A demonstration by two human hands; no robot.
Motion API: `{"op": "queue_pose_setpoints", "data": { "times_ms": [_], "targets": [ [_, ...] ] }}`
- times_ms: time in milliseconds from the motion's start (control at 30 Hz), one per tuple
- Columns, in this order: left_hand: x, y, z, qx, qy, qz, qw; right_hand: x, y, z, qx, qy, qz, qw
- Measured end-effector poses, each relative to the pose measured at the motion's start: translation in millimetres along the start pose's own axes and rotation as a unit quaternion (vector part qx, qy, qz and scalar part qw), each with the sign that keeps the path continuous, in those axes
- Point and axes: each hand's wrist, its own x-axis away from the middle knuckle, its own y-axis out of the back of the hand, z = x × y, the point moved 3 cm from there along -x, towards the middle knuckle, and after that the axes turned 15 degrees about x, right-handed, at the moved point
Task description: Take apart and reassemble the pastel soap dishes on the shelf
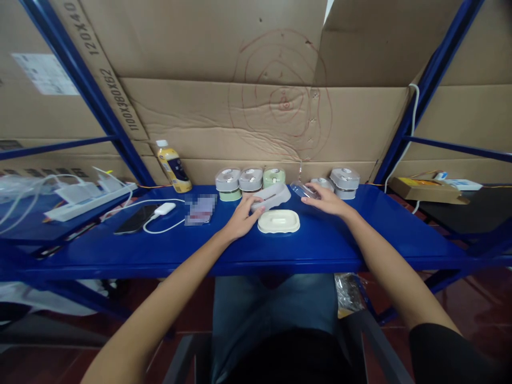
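Observation:
My left hand (240, 217) grips the near left end of a pale grey oblong plastic tray (277, 196), which it holds tilted, thumb and fingers around the rim. To the right, my right hand (327, 200) has its fingers closed around a clear plastic cover-like piece (300, 189); part of that piece is hidden by the hand. Just in front of the tray, a cream oblong piece (279, 227) with a raised middle and wavy edge lies on the blue table (240, 256).
Several small lidded containers (228, 186) line the back, with a stacked grey one (344, 184) at right. Leftward are a yellow bottle (174, 168), a dark phone (138, 218), a white charger (164, 209) with cable, and a power strip (88, 201). An open cardboard box (428, 192) sits far right.

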Motion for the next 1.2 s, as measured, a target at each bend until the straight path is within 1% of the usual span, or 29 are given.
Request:
{"op": "queue_pose_setpoints", "data": {
  "times_ms": [100, 200, 300, 400, 467, 567, 667, 733, 800, 867, 1100, 1200],
  "targets": [
    [1.0, -1.3, -7.4, 0.023, -0.019, 0.039, 0.999, 0.2, 0.2, 1.9, 0.000, 0.003, -0.010, 1.000],
    [3.9, -4.6, -14.5, 0.030, -0.037, 0.097, 0.994, 0.2, 1.5, 3.9, 0.000, 0.006, -0.021, 1.000],
    [8.0, -10.7, -16.2, 0.009, -0.012, 0.151, 0.988, 0.3, 2.2, 5.2, 0.000, 0.013, -0.028, 1.000],
    [10.4, -16.0, -14.4, -0.003, 0.006, 0.178, 0.984, 1.1, -0.7, 6.9, 0.001, 0.016, -0.019, 1.000],
    [10.5, -18.0, -13.0, 0.001, 0.004, 0.177, 0.984, 2.0, -5.2, 12.2, -0.016, 0.040, -0.006, 0.999],
    [9.8, -19.0, -9.7, 0.021, 0.016, 0.150, 0.988, 3.2, -13.4, 30.5, -0.031, 0.122, 0.001, 0.992],
    [10.5, -20.4, -4.2, 0.052, 0.063, 0.125, 0.989, 3.8, -23.0, 55.8, 0.005, 0.208, 0.015, 0.978],
    [11.1, -22.0, -2.7, 0.070, 0.071, 0.120, 0.988, 3.6, -29.0, 69.8, 0.023, 0.243, 0.033, 0.969],
    [11.3, -23.5, -3.4, 0.078, 0.061, 0.120, 0.988, 2.8, -33.3, 77.7, 0.030, 0.250, 0.047, 0.967],
    [11.1, -25.3, -4.8, 0.077, 0.059, 0.126, 0.987, 2.5, -35.0, 80.2, 0.034, 0.245, 0.055, 0.967],
    [13.6, -31.2, -11.7, 0.013, 0.050, 0.135, 0.989, 7.8, -26.2, 84.8, 0.067, 0.248, 0.071, 0.964],
    [15.3, -31.7, -13.4, 0.009, 0.044, 0.144, 0.989, 10.1, -27.2, 86.4, 0.087, 0.236, 0.086, 0.964]
  ]
}}
